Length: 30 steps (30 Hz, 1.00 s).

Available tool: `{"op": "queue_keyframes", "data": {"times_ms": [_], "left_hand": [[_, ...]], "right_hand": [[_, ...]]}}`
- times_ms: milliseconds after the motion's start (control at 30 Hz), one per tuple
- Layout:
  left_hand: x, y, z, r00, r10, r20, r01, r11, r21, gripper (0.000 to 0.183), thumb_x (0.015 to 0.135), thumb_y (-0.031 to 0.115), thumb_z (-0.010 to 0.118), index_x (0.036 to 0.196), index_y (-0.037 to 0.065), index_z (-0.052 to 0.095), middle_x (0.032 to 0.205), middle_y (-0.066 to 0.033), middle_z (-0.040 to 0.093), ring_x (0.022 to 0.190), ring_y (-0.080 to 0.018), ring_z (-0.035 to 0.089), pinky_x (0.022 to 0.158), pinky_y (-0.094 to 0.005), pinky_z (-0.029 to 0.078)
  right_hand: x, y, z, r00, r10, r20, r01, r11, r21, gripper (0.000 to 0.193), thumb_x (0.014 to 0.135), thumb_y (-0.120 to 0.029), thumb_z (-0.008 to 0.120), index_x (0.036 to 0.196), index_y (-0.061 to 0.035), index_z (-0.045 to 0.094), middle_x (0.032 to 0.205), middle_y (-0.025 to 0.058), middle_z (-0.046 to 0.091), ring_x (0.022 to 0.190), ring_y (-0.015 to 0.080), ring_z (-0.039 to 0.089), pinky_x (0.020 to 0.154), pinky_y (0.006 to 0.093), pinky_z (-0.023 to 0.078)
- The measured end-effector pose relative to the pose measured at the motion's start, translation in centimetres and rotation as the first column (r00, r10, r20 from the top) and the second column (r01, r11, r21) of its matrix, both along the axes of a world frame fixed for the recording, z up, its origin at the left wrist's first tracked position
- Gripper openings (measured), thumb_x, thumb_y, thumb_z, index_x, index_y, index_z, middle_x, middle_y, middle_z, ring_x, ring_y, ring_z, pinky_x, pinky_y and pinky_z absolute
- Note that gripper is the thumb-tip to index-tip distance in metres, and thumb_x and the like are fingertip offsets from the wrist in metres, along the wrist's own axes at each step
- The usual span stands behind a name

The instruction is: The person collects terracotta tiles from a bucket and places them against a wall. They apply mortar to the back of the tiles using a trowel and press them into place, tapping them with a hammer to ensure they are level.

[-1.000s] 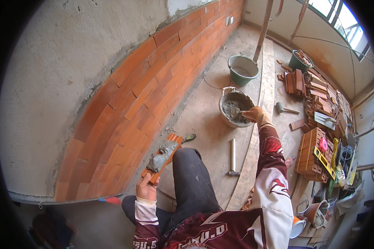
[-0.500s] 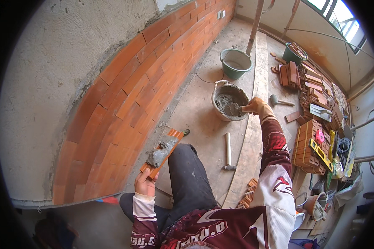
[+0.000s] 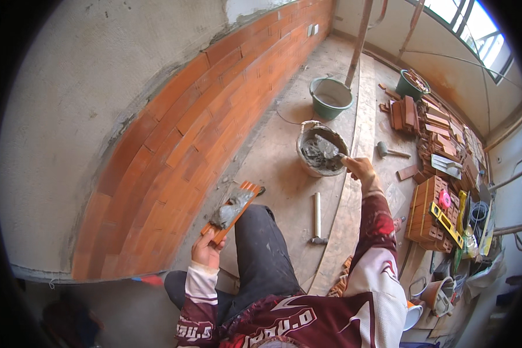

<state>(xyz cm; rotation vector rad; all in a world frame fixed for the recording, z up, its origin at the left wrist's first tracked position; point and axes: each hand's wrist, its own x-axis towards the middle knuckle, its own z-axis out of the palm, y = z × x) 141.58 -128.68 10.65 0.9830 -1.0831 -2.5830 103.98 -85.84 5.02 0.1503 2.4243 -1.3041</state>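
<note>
My left hand is closed round the near end of an orange grooved brick tile. A lump of wet grey mortar lies on the tile's upper face. Out to the right, my right hand grips a trowel over the near right rim of a mortar bucket. The trowel's blade looks coated in grey mortar and sits inside the bucket's mouth; its handle is mostly hidden by my fingers. More mortar fills the bucket's lower part.
A brick-faced wall runs along the left. Beyond the mortar bucket stands a green bucket. A hammer and a mallet lie on the floor. Stacked bricks with a yellow level line the right side.
My right hand has drawn back a little toward me, and the trowel's blade now shows above the mortar. The left hand still holds the tile, with its mortar lump looking flatter.
</note>
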Motion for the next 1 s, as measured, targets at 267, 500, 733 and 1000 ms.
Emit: {"op": "queue_keyframes", "data": {"times_ms": [267,500,733,1000], "left_hand": [[-6.4,2.4,2.2,0.995,-0.080,-0.052,0.083,0.995,0.049,0.021,0.096,0.019,0.060,0.110,0.003,0.061,0.096,-0.0074,0.067,0.082,-0.0178,0.066,0.070,-0.0276,0.055],[-10.5,4.7,5.6,0.979,-0.126,-0.158,0.143,0.985,0.101,0.021,0.093,0.018,0.063,0.110,0.006,0.062,0.097,-0.0068,0.068,0.084,-0.0194,0.066,0.072,-0.0275,0.055],[-9.3,2.2,5.7,0.974,-0.060,-0.218,0.056,0.998,-0.026,0.018,0.094,0.016,0.062,0.110,0.008,0.061,0.097,-0.0060,0.068,0.082,-0.0187,0.066,0.071,-0.0278,0.055],[-1.6,-2.8,3.5,0.972,0.019,-0.235,-0.028,0.999,-0.033,0.021,0.093,0.015,0.063,0.112,0.005,0.060,0.093,-0.0072,0.067,0.078,-0.0203,0.066,0.063,-0.0281,0.055]], "right_hand": [[15.4,-5.6,-0.2,0.876,-0.268,-0.401,0.026,0.856,-0.516,0.037,0.091,-0.025,0.067,0.115,0.0040,0.062,0.085,0.0081,0.066,0.065,0.0104,0.061,0.054,0.0231,0.047],[22.0,-16.3,-0.8,0.520,-0.211,-0.828,-0.002,0.969,-0.248,0.044,0.078,-0.006,0.073,0.118,-0.0029,0.054,0.105,0.0193,0.059,0.097,0.0366,0.061,0.084,0.0427,0.050],[26.4,-12.5,-5.2,0.453,0.039,-0.890,-0.064,0.998,0.011,0.044,0.076,-0.004,0.075,0.115,-0.0029,0.055,0.103,0.0179,0.059,0.094,0.0350,0.059,0.083,0.0399,0.049],[10.7,-6.9,-3.7,0.942,-0.333,-0.048,0.288,0.871,-0.398,0.035,0.094,-0.035,0.059,0.104,-0.0007,0.061,0.078,0.0075,0.063,0.064,0.0185,0.060,0.053,0.0330,0.048]]}}
